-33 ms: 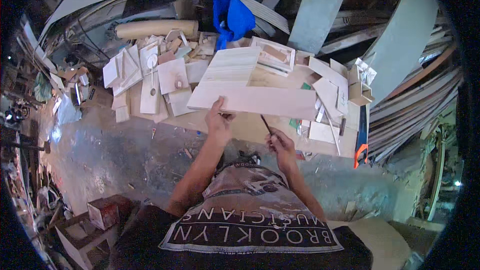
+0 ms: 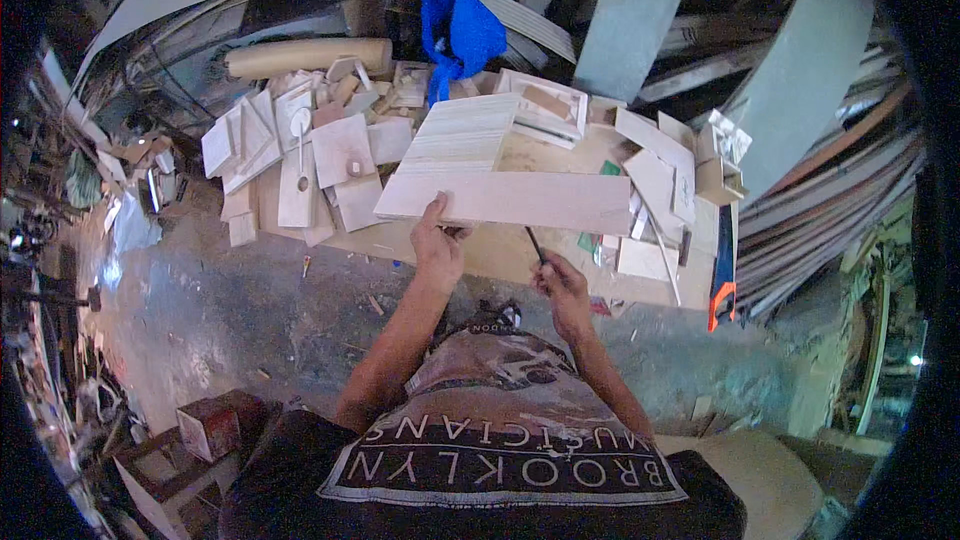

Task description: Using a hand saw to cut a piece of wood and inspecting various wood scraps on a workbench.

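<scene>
A long pale wooden board [image 2: 540, 202] lies across the near side of the bench, meeting the near end of a striped, ridged wooden panel [image 2: 460, 135]. My left hand [image 2: 438, 245] grips the board's front edge near its left end, thumb on top and fingers underneath. Just below the same edge, right of the middle, my right hand [image 2: 562, 287] is closed around a thin dark stick [image 2: 535, 243], pencil-like in shape. Its upper end reaches up to the board's edge; I cannot tell whether they touch.
Pale wood offcuts [image 2: 342, 148] crowd the bench's left side. On the right are more thin pieces [image 2: 655, 155], a small wooden box [image 2: 718, 180] and a saw with an orange handle [image 2: 722, 306]. A blue cloth bag [image 2: 470, 30] hangs behind. Stacked planks [image 2: 830, 230] stand at the right.
The stick in my right hand stands slightly more upright, its upper end a little further right. My left hand and the board keep their places; the whole view has shifted slightly.
</scene>
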The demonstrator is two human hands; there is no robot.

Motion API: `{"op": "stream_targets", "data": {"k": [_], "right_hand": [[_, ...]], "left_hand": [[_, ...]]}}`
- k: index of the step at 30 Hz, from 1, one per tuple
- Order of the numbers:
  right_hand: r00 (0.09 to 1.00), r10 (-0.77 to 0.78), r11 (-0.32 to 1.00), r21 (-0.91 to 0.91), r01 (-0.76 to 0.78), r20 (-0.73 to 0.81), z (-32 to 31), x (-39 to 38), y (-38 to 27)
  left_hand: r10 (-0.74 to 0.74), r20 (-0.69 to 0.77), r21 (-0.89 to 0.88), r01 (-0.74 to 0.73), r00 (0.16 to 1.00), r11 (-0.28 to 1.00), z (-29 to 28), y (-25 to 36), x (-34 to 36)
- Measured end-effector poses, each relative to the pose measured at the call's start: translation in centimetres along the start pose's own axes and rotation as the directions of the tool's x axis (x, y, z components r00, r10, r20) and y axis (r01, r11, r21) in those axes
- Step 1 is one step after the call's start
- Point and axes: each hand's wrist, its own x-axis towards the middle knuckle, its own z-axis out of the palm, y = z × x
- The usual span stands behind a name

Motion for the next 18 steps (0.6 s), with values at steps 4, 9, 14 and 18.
{"op": "stream_targets", "data": {"k": [4, 9, 14, 18], "right_hand": [[0.997, 0.001, 0.983, 0.182, 0.012, -0.072, 0.1, 4.6, 3.1], [0.998, 0.061, 0.982, 0.179, -0.063, 0.018, 2.5, 5.5, 5.0], [0.993, 0.120, 0.956, 0.271, -0.113, -0.012, 2.5, 4.9, 5.8], [0.989, 0.109, 0.984, 0.134, -0.122, 0.098, 1.6, 3.0, 5.8]], "left_hand": [[-0.041, 0.010, 0.039, 0.040, 0.999, 0.998, -1.3, -2.8, 1.1], [-0.061, -0.022, 0.069, 0.063, 0.998, 0.996, -1.7, -4.8, 1.1], [-0.107, -0.011, 0.047, 0.107, 0.994, 0.993, -2.2, -6.6, 1.3], [-0.092, -0.059, 0.020, 0.093, 0.994, 0.995, -3.6, -7.7, 2.6]]}}
